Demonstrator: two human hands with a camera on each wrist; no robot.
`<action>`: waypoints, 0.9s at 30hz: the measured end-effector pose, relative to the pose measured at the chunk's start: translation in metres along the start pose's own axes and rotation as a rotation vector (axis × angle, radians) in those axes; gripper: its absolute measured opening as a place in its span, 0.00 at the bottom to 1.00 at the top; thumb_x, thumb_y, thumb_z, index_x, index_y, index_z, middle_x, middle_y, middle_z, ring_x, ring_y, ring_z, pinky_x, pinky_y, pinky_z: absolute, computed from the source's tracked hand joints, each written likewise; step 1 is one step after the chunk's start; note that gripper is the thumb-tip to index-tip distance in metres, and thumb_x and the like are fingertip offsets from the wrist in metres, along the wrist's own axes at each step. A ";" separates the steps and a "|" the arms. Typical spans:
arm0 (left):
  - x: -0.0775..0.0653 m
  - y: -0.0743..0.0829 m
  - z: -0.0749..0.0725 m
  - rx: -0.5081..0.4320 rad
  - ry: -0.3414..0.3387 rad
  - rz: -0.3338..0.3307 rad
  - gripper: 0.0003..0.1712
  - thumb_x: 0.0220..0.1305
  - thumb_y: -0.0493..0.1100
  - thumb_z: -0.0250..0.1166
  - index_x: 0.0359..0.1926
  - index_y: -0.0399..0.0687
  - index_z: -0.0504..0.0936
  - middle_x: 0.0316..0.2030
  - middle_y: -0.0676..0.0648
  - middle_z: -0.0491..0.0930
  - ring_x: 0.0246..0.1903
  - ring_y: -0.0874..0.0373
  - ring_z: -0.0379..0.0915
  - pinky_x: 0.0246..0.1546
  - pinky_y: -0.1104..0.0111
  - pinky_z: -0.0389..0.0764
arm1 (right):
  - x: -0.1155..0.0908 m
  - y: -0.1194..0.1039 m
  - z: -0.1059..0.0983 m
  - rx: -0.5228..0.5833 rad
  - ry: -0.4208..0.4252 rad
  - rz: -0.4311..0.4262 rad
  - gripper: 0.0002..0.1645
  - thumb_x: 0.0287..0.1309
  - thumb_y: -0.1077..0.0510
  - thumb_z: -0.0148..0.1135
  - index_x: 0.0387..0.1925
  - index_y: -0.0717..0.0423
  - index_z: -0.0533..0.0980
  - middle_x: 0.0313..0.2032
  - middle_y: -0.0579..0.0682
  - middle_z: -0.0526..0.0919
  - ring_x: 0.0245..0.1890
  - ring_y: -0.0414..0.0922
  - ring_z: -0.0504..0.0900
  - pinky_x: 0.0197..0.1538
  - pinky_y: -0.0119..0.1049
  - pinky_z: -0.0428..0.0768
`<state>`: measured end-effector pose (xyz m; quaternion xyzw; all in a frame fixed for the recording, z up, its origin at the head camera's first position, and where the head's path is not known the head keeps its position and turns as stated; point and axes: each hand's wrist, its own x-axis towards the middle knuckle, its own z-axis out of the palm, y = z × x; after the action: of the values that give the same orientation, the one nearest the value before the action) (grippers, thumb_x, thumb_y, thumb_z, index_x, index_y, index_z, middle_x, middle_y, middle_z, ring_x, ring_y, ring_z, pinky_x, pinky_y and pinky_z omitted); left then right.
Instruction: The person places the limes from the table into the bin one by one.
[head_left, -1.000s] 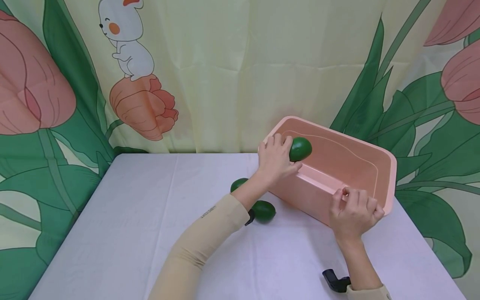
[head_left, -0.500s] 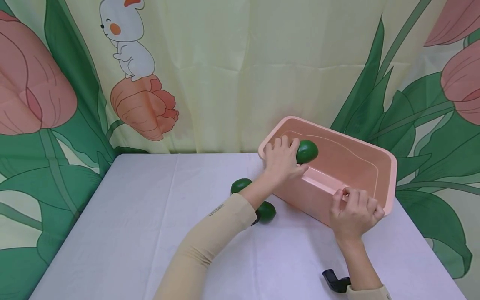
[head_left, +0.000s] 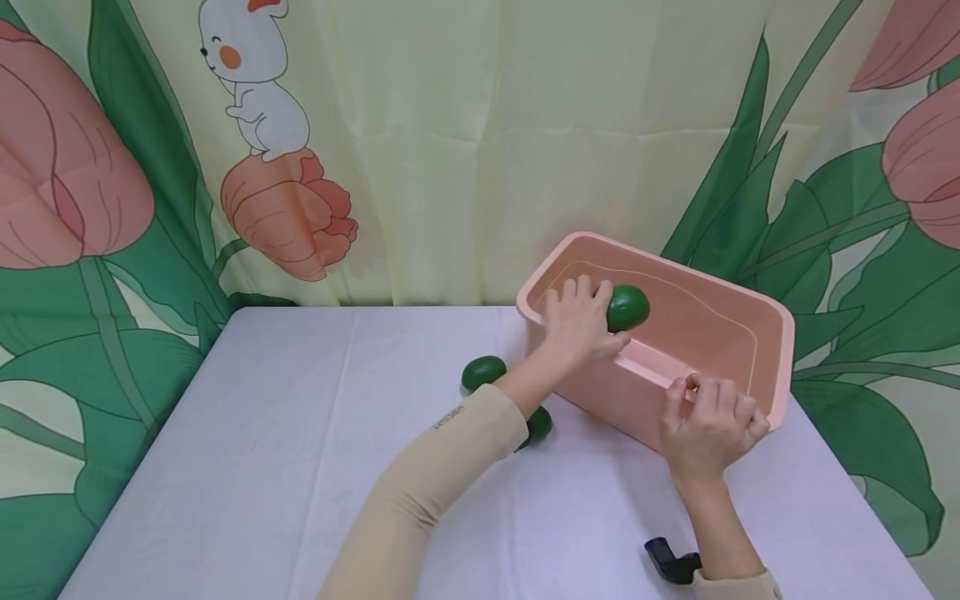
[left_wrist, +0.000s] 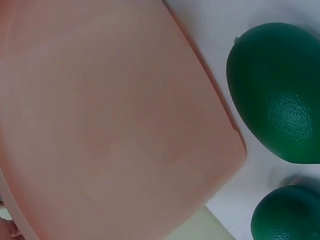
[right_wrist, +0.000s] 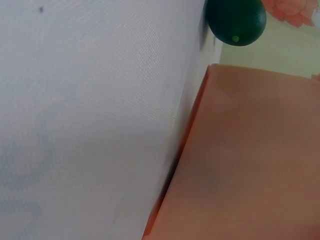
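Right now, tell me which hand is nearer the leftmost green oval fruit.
Left. The left hand is up and right of the fruit in the head view; the right hand is farther right, gripping the pink plastic bin.

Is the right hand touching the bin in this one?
Touching: the head view shows the right hand curled over the near edge of the bin.

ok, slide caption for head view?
Left hand holds green oval object at pink bin; right hand grips bin rim.
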<state>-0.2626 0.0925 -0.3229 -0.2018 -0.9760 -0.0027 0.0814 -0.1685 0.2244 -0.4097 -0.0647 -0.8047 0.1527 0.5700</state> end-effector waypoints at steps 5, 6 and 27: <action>0.001 0.004 0.002 0.010 -0.017 0.005 0.39 0.52 0.74 0.48 0.62 0.63 0.59 0.49 0.53 0.64 0.48 0.60 0.59 0.46 0.64 0.65 | 0.000 0.000 0.000 -0.002 0.004 -0.001 0.25 0.58 0.48 0.45 0.27 0.69 0.72 0.27 0.64 0.72 0.32 0.61 0.65 0.43 0.57 0.54; 0.002 0.005 0.002 0.012 -0.019 0.007 0.39 0.52 0.74 0.48 0.62 0.63 0.59 0.49 0.53 0.64 0.48 0.60 0.59 0.46 0.64 0.65 | 0.000 0.000 0.000 -0.001 0.010 -0.001 0.25 0.58 0.48 0.45 0.27 0.69 0.72 0.27 0.64 0.72 0.32 0.62 0.65 0.43 0.57 0.54; 0.007 0.022 0.002 -0.007 -0.064 -0.012 0.39 0.52 0.74 0.49 0.61 0.65 0.60 0.50 0.54 0.65 0.50 0.60 0.59 0.48 0.63 0.63 | 0.001 0.000 0.000 0.006 0.009 -0.004 0.24 0.58 0.48 0.45 0.27 0.68 0.72 0.27 0.64 0.72 0.32 0.61 0.66 0.44 0.57 0.54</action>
<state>-0.2604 0.1158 -0.3247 -0.1961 -0.9793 0.0000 0.0495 -0.1687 0.2245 -0.4089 -0.0624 -0.8019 0.1537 0.5740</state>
